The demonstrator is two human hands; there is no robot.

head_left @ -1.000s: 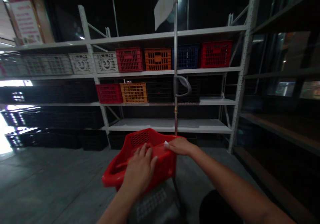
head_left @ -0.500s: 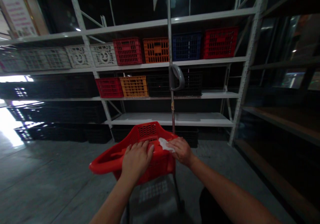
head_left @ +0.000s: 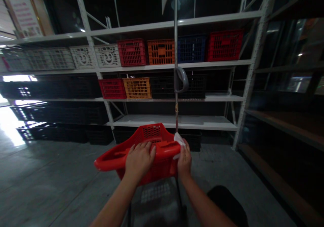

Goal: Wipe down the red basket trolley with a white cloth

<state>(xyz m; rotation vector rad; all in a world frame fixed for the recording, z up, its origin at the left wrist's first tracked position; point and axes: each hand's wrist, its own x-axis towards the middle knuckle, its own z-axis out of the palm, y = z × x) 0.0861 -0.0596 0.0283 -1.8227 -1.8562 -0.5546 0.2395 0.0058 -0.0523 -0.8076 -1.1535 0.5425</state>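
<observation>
While a person stands over a red plastic basket [head_left: 109,162], their left hand [head_left: 140,161] lies open on its near rim, fingers spread and pressing flat. Their right hand [head_left: 184,161] is closed around the basket's right end, gripping a white wipe [head_left: 179,140] against the red plastic, with a corner of the wipe poking up above the fingers. The basket sits tilted in front of the person, apparently on a dark metal cart frame [head_left: 178,190], though the dim light makes that hard to be sure of. A grey perforated panel [head_left: 155,193] shows below it.

Just behind the basket rises a thin metal pole [head_left: 175,27] with a grey curved handle [head_left: 182,80] on it. Beyond stands white steel shelving [head_left: 172,121] carrying plastic crates: a red crate [head_left: 131,53], an orange crate [head_left: 161,52], a blue crate [head_left: 191,49] and another red crate [head_left: 225,45] sit in a row on the upper shelf (white crates with smiley-like cut-outs [head_left: 108,55] run off to the left), while black crates [head_left: 164,88] fill much of the shelf below. A grey concrete floor [head_left: 50,173] spreads beneath it all.
</observation>
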